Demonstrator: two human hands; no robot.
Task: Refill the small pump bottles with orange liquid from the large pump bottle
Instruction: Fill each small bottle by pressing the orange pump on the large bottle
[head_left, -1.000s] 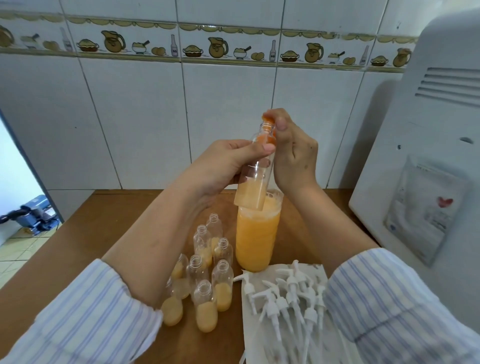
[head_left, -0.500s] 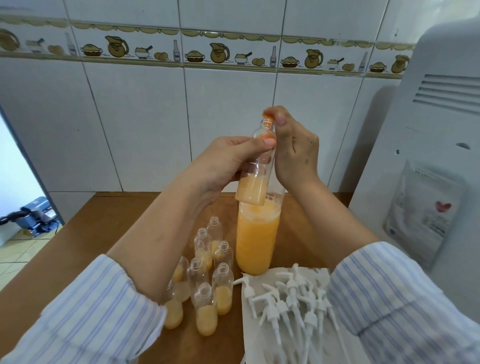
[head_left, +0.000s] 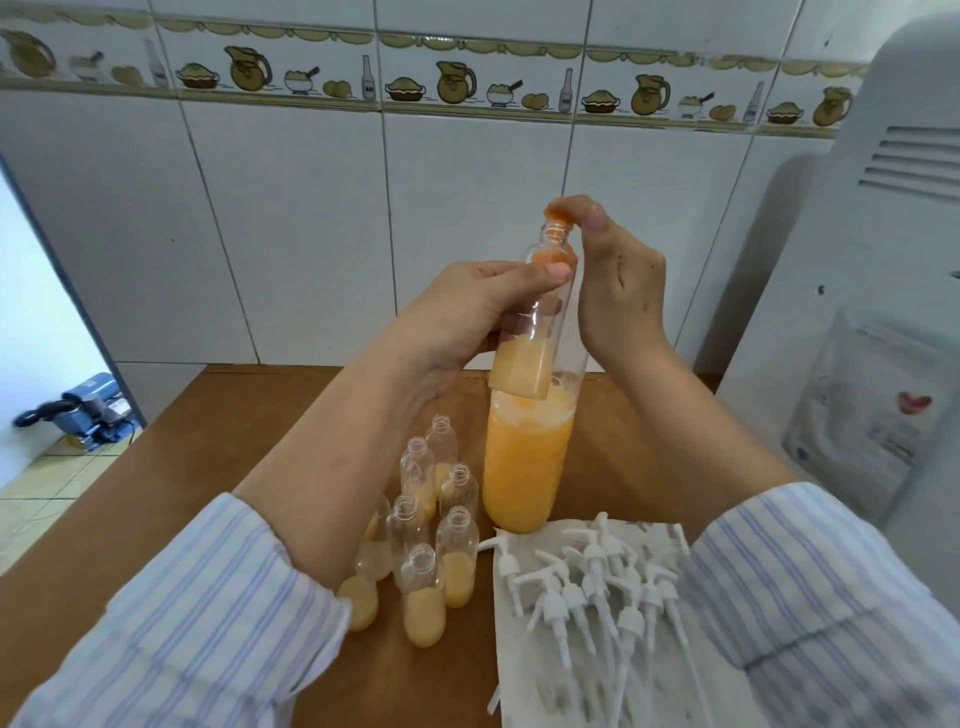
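Head view, working outward from the viewer: striped sleeves (head_left: 197, 623) are framing the wooden worktop (head_left: 208, 441), where loose white pump heads (head_left: 587, 577) are lying on a sheet of paper (head_left: 524, 675) to the right and a cluster of small open bottles (head_left: 431, 551), each only part filled with orange, is standing to the left. Just behind them the large bottle (head_left: 524, 467) is standing upright, orange to about its shoulder. Above it the left hand (head_left: 467, 317) is curling round a small bottle (head_left: 535, 322), holding it slightly tilted with its base hanging near the large bottle's top. The right hand (head_left: 618, 291) is reaching over, fingertips (head_left: 592, 213) pinching at an orange-smeared spot by the small bottle's open mouth; what it is pinching I cannot tell, perhaps the large bottle's nozzle. To fill well, the mouth should be staying directly beneath the outlet, the bottle steadied low over the worktop so drips are falling harmlessly, and the flow stopped below the neck to leave room for a pump head.
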